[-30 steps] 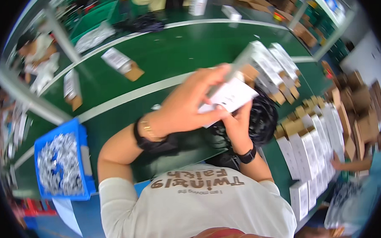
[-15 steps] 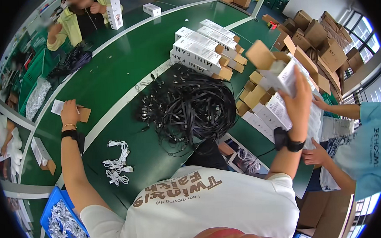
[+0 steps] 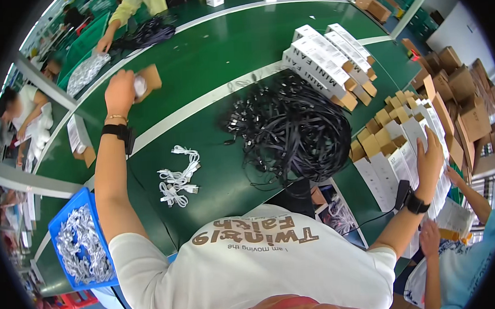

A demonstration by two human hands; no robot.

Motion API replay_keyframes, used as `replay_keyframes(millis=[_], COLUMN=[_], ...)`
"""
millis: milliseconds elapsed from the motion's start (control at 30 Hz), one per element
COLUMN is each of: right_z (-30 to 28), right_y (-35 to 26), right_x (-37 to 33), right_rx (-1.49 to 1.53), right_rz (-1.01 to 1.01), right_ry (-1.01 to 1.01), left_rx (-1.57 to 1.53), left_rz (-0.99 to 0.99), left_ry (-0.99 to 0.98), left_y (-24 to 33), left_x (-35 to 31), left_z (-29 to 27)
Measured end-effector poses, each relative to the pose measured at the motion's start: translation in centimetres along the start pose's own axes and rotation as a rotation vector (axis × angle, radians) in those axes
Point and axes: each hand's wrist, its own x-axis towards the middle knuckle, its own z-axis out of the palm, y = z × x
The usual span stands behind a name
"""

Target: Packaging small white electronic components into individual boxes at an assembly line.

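Head: likely grabbing box (image 3: 152,77); next calls for steady lift.
Left hand (image 3: 120,94) holds it, left of cables (image 3: 299,130); right hand (image 3: 429,165) spread at cartons (image 3: 401,163) right of them.

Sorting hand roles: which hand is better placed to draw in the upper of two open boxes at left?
Left, I'd say. The left hand is right at that open box; the right hand is far across at the white boxes, with the black cables between.
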Motion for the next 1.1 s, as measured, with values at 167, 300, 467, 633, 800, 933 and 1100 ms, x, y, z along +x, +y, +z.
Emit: replay_keyframes(millis=[167, 300, 467, 633, 800, 933, 1100], right_z=[-1.0, 0.8, 6.5, 6.1, 0.2, -4.4, -8.1], right_y=[-11.3, -20.5, -26.4, -26.9, -27.4, -29.1, -30.0], right_x=[-1.0, -1.9, -3.9, -2.8, -1.0, -0.8, -1.1], right_rx=[0.43, 0.712, 0.712, 0.707, 0.926, 1.249, 1.583], right_rz=[-0.212, -0.469, -0.63, -0.666, -0.526, -0.651, -0.83], right_ry=[-0.105, -0.196, -0.225, -0.214, -0.102, -0.048, 0.179], left_rx=[-0.604, -1.155, -1.094, -0.93, -0.619, -1.596, -1.854], left_rz=[-0.276, -0.382, -0.299, -0.219, 0.082, 0.284, 0.535], left_ry=[0.134, 0.091, 0.118, 0.089, 0.515, 0.22, 0.004], left_y=[-0.3, 5.3, 11.8, 11.4, 11.7, 16.6, 20.8], left_x=[0.2, -0.9, -3.5, -5.5, -6.5, -6.9, -6.9], left_z=[-5.1, -8.3, -14.4, -16.1, -19.6, -23.3, -23.3])
